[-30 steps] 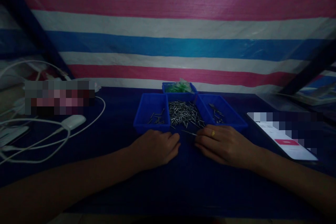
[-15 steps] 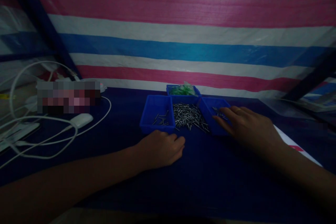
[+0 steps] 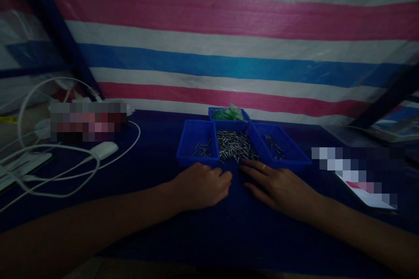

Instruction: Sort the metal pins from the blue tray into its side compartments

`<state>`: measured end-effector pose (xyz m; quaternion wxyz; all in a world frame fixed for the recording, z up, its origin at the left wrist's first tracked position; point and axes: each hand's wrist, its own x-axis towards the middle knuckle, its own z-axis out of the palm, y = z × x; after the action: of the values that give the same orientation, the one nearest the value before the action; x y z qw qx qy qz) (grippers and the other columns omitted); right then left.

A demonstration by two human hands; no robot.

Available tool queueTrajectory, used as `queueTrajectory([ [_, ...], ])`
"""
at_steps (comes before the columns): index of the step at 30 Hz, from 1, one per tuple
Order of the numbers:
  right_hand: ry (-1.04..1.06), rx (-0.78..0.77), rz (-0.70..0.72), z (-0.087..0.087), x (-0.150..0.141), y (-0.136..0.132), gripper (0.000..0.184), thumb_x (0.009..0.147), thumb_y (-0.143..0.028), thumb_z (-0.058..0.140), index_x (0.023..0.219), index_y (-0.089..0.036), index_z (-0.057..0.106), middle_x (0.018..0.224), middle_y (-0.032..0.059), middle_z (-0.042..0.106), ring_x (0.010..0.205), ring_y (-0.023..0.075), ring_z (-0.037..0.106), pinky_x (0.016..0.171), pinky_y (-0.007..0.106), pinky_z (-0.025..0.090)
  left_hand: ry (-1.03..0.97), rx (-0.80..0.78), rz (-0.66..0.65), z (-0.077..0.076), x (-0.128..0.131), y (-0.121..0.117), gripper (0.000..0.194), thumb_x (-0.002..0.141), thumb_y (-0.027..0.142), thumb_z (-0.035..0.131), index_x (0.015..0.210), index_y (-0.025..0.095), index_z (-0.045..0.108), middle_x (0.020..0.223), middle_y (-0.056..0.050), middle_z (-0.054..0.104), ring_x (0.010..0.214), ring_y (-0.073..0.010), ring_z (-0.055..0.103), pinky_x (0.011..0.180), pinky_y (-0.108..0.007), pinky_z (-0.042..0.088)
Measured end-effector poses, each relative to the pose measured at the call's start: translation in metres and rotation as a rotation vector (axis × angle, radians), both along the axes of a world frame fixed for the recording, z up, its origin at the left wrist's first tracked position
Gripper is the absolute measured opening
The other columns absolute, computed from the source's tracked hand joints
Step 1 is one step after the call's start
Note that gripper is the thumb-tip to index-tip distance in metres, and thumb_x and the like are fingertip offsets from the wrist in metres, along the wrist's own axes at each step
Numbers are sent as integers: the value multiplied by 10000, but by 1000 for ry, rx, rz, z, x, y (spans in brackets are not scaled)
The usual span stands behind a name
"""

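My left hand (image 3: 203, 186) rests on the table in front of the left blue bin (image 3: 197, 127), its fingers curled closed; whatever is inside them is hidden. A heap of thin, shiny metal pins (image 3: 236, 144) lies between the left and right bins. At the heap's near edge is my right hand (image 3: 278, 185), palm down, fingers stretched and apart, a ring on one of them. Whether its fingertips touch pins is too dark to tell. Several similar pins lie in the left bin, and more lie in the right blue bin (image 3: 291, 148).
Behind the heap stands a blue bin (image 3: 212, 116) holding green stuff in clear plastic (image 3: 231, 112). White cables (image 3: 98, 163) and a white adapter (image 3: 104, 150) lie at the left of the dark blue table (image 3: 229, 235). A partly blurred white item (image 3: 366, 194) sits at right.
My right hand has moved left and nearer to me, from over the right bin to the front of the pin heap. My left hand has stayed put.
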<state>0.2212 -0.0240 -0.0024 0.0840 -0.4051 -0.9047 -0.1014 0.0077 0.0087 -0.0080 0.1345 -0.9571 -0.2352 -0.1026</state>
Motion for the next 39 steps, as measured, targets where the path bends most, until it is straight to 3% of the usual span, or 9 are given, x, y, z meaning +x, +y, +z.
queueTrajectory([
  [18,-2,-73,22,2,4,6,357,878,-262,393,1217,-168,454,1237,110,485,931,198,596,744,340,527,-51,52,-35,-4,0,1,203,857,238,348,715,159,470,592,-3,560,477,-142,547,395,-234,349],
  [26,-25,-81,1,2,4,6,364,883,-275,384,1232,-184,432,1323,118,380,876,191,616,685,327,541,-55,32,-22,-4,1,1,209,858,250,347,738,151,486,588,-6,564,470,-132,541,400,-226,354],
  [34,0,-96,20,2,4,7,360,883,-275,389,1224,-174,442,1261,113,458,909,188,604,739,328,525,-11,2,-3,-3,1,1,187,863,243,355,745,167,479,617,0,586,514,-151,565,445,-244,414],
  [39,-2,-100,12,1,5,7,349,884,-278,383,1214,-186,450,1312,109,395,885,188,612,709,329,534,-6,24,-18,-4,1,2,232,864,240,345,695,161,483,586,-3,571,489,-159,557,403,-242,385],
])
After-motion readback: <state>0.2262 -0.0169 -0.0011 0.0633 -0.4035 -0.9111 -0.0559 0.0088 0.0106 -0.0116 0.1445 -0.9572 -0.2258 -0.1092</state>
